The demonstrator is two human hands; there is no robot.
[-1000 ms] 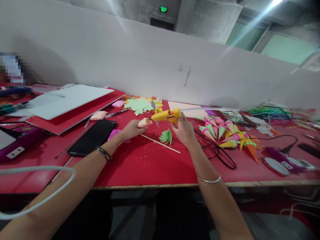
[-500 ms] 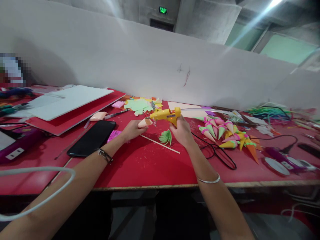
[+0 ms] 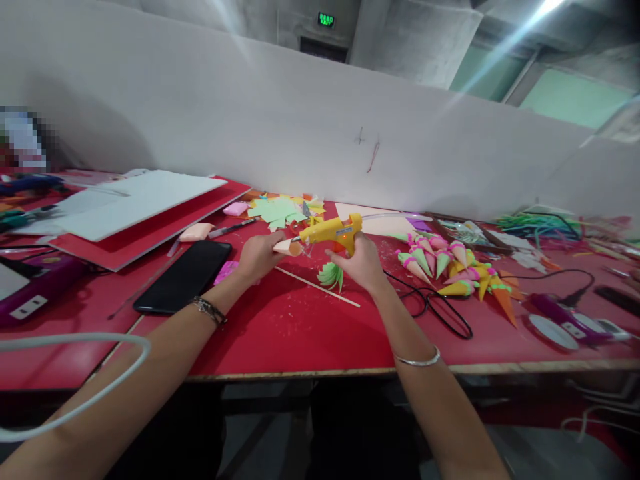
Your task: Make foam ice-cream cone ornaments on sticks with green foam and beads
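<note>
My left hand [image 3: 261, 256] is closed on a small peach paper cone [image 3: 289, 247], its open end turned toward the right. In my right hand [image 3: 361, 263] is a yellow hot glue gun [image 3: 327, 231], gripped by its handle, with a small orange light showing. The gun's nozzle is right at the cone's rim; whether they touch I cannot tell. Below the gun a fringed green paper piece [image 3: 331, 276] lies on the red table [image 3: 300, 340]. A thin wooden stick [image 3: 320, 287] rests beside it, running from under my left hand.
A black phone [image 3: 184, 277] lies to the left, near white boards [image 3: 145, 200]. Green and yellow paper pieces [image 3: 280, 212] are at the back. Several coloured paper cones [image 3: 443, 260] are heaped on the right, beside a black cable [image 3: 450, 317]. Purple power strips [image 3: 560, 310] stand farther out.
The cone has turned and dipped slightly in my left hand, which shifted a little left. My right hand keeps the glue gun almost in place, with its thumb moved outward.
</note>
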